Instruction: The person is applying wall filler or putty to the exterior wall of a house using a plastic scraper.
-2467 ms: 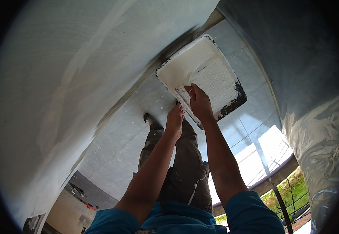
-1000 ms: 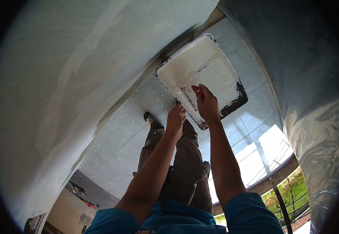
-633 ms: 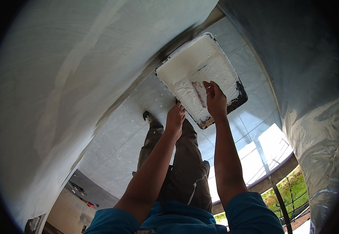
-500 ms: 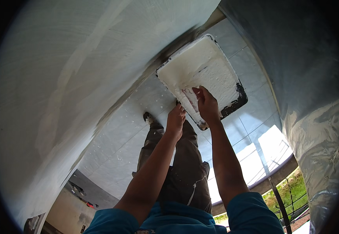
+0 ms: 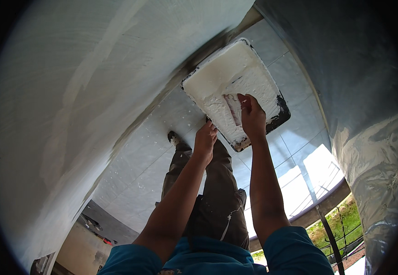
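A dark, roughly rectangular paint tray (image 5: pixel 279 112), caked with white along its rim, lies before me. Thick white paste (image 5: pixel 217 75) covers its inside, smooth at the far end and rough nearer me. My left hand (image 5: pixel 205 139) is closed at the tray's near left edge, fingertips gripping the rim. Over the near part of the tray, my right hand (image 5: pixel 254 119) pinches a flat scraper (image 5: pixel 232 109) with a pale, reddish-streaked blade smeared with white. The blade rests on or just above the paste; its handle is mostly hidden by my fingers.
A whitish skim-coated wall (image 5: pixel 70 105) rises close on the left. Plastic sheeting (image 5: pixel 373 183) covers the right side. Grey floor tiles (image 5: pixel 139 156) carry white splatters, and my shoe (image 5: pixel 174 137) stands on them. Dark railing (image 5: pixel 331 238) and grass are at lower right.
My right hand has moved slightly right and away from me, carrying the scraper across the paste. My left hand stays at the tray's edge.
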Action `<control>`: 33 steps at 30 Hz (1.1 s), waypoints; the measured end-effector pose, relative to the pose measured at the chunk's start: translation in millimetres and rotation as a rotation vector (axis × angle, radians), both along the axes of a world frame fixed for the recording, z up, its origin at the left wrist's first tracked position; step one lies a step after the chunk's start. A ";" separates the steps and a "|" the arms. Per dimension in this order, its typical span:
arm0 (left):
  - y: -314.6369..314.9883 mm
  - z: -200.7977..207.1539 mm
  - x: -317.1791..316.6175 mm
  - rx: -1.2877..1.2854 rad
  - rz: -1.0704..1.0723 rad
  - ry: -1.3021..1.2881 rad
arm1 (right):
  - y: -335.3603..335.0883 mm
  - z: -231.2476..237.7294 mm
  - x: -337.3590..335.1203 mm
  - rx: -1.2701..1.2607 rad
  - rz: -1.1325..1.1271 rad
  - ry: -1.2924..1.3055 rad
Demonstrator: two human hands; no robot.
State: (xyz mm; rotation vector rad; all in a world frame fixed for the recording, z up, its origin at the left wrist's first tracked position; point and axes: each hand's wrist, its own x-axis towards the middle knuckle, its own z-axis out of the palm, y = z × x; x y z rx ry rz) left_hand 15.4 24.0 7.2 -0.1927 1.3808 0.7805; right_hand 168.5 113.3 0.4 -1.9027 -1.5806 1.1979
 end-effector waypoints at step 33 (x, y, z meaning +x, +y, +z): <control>-0.9 -2.8 0.7 -0.037 0.058 -0.028 | -12.8 -30.2 28.2 -0.333 -0.102 0.604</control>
